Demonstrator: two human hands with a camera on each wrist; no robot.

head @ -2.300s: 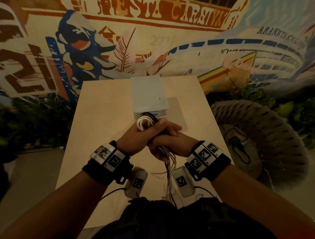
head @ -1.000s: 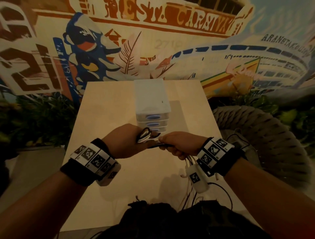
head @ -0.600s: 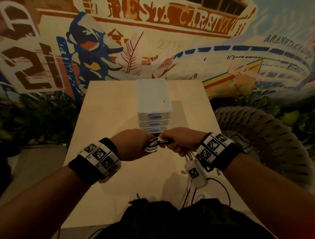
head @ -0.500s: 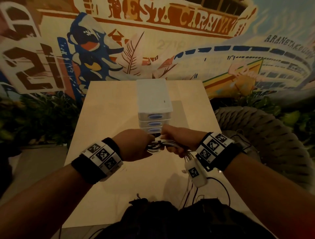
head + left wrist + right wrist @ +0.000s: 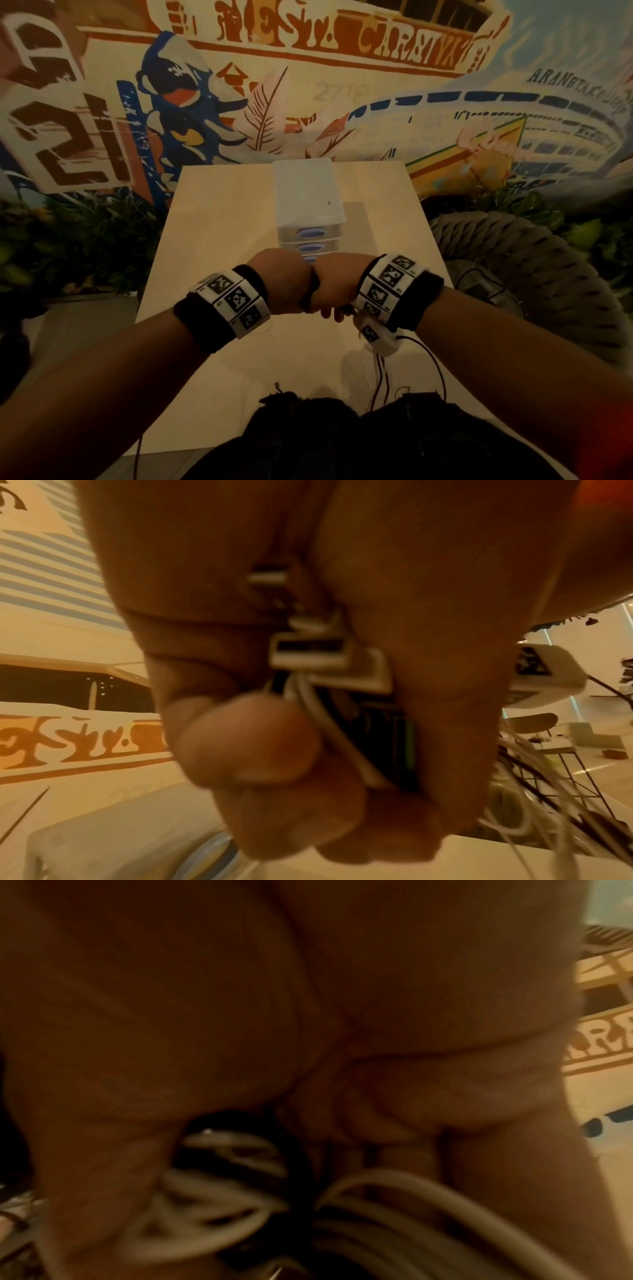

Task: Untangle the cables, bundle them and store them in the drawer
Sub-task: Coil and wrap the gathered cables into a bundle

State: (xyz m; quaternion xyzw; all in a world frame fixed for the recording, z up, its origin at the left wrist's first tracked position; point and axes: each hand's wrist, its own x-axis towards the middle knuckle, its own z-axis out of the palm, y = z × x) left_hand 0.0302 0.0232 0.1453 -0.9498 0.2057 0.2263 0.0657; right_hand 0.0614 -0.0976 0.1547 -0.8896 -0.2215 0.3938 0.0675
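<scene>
My two hands meet knuckle to knuckle above the table, just in front of the white drawer unit (image 5: 308,198). My left hand (image 5: 284,284) grips a bundle of white and black cables (image 5: 325,723) with USB plugs (image 5: 308,653) sticking out of the fist. My right hand (image 5: 334,287) grips the same cable bundle (image 5: 394,1218) from the other side. In the head view the hands hide the coil; loose cable ends (image 5: 380,380) hang below my right wrist. All drawers look closed.
The drawer unit stands mid-table on a light wooden tabletop (image 5: 219,240). A painted mural wall rises behind it. A large woven rope seat (image 5: 534,274) sits to the right of the table. Dark plants line the floor at the left.
My hands have drawn together and rolled over the coil, so the cable loops seen between them earlier are now hidden. Both hands have moved slightly toward me.
</scene>
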